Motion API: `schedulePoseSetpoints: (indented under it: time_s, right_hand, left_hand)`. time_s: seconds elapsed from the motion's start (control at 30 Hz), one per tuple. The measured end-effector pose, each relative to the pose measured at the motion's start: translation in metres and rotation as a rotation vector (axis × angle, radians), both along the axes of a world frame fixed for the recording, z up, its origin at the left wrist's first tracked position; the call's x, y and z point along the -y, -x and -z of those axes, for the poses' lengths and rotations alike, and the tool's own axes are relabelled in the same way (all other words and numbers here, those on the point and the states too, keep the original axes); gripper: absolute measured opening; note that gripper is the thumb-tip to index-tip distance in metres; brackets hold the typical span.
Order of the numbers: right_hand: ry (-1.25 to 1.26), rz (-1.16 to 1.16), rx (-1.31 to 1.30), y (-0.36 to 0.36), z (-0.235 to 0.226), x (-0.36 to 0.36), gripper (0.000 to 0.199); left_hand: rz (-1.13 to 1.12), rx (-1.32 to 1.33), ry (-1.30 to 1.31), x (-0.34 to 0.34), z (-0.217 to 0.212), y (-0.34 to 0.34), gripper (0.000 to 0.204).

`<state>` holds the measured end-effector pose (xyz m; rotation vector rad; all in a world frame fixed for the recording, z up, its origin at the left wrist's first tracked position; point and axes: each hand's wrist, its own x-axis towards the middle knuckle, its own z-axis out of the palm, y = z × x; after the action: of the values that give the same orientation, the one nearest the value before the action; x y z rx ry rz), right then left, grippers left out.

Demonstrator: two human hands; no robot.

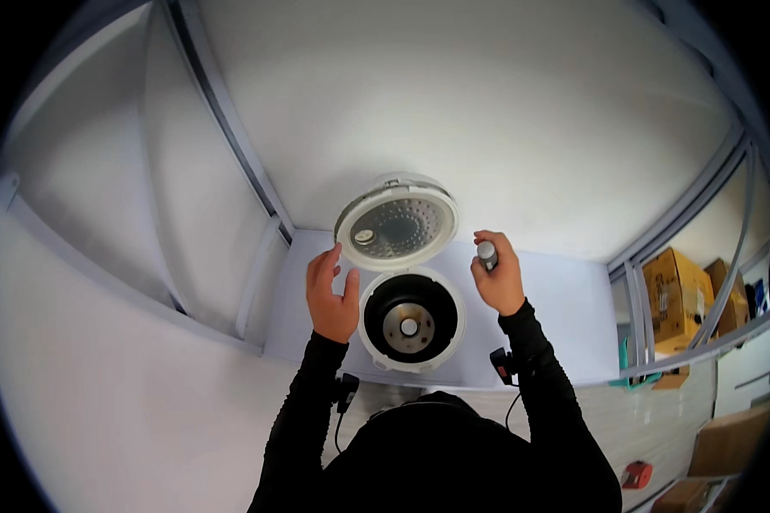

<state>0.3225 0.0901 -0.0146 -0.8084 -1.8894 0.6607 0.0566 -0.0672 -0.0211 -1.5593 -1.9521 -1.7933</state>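
Note:
A white rice cooker (458, 323) stands on the table with its lid (402, 229) tilted up at the back. No inner pot sits in it, so the dark cavity (375, 299) and the round metal heating plate (393, 330) with its central knob show. My left hand (332, 301) is beside the cooker's left side, fingers apart and raised, close to the lid's lower left edge and holding nothing. Right of the cooker, my right hand (502, 286) grips a small grey cylinder (488, 251) with a pale round end; its exact kind cannot be made out.
The pale table (565, 316) is framed by metal profiles (257, 179) and white walls. At the right, beyond the frame, are cardboard boxes (678, 295) and a teal bin (633, 376). A red object (636, 474) lies on the floor. Cabled devices (347, 392) are strapped to both my forearms.

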Motion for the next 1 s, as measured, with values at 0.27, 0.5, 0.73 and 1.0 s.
schedulePoseSetpoints:
  time_s: [0.27, 0.5, 0.73, 1.0]
  right_hand:
    - [-0.142, -0.027, -0.003, 0.033, -0.003, -0.026, 0.03]
    - [-0.075, -0.059, -0.035, 0.042, -0.003, -0.034, 0.027]
    - [-0.069, -0.048, -0.054, 0.043, -0.007, -0.032, 0.028]
    - [0.06, -0.02, -0.134, 0.021, -0.037, -0.002, 0.025]
  left_hand:
    - [-0.071, 0.145, -0.06, -0.018, -0.007, -0.001, 0.037]
    - [-0.151, 0.134, -0.075, -0.026, -0.005, 0.002, 0.028]
    - [-0.17, 0.093, -0.068, -0.025, -0.007, 0.01, 0.016]
    - [-0.02, 0.041, -0.165, 0.006, -0.038, 0.0, 0.018]
